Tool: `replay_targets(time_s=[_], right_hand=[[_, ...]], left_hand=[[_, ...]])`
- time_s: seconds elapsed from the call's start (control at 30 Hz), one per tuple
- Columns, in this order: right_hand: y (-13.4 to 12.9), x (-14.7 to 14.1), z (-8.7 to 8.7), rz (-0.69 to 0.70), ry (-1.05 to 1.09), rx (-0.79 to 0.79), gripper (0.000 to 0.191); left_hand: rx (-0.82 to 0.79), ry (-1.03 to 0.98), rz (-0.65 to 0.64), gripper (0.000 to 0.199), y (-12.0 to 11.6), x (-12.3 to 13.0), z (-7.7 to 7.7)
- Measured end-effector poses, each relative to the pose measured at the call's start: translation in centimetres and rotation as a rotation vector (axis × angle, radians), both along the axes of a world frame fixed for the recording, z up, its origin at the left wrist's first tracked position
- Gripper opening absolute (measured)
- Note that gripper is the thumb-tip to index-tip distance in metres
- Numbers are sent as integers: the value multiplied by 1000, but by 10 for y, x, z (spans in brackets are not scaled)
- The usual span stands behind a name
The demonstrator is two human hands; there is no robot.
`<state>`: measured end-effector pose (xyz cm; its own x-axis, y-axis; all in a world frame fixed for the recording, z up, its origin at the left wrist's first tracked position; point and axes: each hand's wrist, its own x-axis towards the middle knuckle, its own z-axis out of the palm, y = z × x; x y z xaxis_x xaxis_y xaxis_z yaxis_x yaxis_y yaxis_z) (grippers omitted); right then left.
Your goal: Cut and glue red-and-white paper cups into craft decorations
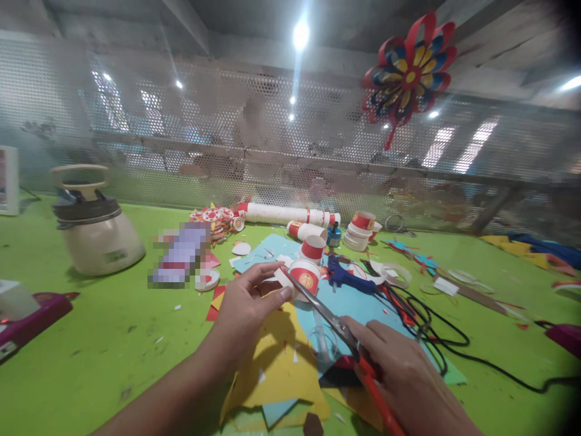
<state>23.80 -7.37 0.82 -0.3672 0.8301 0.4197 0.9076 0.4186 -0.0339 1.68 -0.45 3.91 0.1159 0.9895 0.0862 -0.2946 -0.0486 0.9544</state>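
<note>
Over one green table (131,351), I see one left hand (247,303) pinching one white piece (282,277), one right hand (402,360) gripping one pair of scissors (336,324).

Ceiling lamp (301,35) glare, dk R corners

A green table (122,351) bears a beige jug (100,233), blue paper (374,316) and purple power strip (43,318).
</note>
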Motion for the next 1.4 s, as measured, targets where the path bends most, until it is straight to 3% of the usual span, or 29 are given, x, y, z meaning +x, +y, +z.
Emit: replay_targets(time_s=[0.23,0.47,0.7,1.0,1.17,1.3,1.4], right_hand=[[5,6,0,-86,276,-155,40],[2,0,10,-15,301,-335,42],[10,9,2,-24,367,-179,37],[21,9,3,-15,406,-57,39],[24,5,2,-37,405,-16,37],[27,6,0,-41,403,48,34],[30,8,-2,-49,400,100,32]], left_hand=[[12,-17,-18,49,3,-1,-3],[-52,-96,-52,59,6,-1,-5],[-95,-176,-102,52,3,-2,0],[-172,-362,-273,42,2,-6,5],[-128,-373,-318,34,3,-6,2],[-71,-362,-362,40,2,-7,1],[21,-233,-323,46,4,-7,-1]])
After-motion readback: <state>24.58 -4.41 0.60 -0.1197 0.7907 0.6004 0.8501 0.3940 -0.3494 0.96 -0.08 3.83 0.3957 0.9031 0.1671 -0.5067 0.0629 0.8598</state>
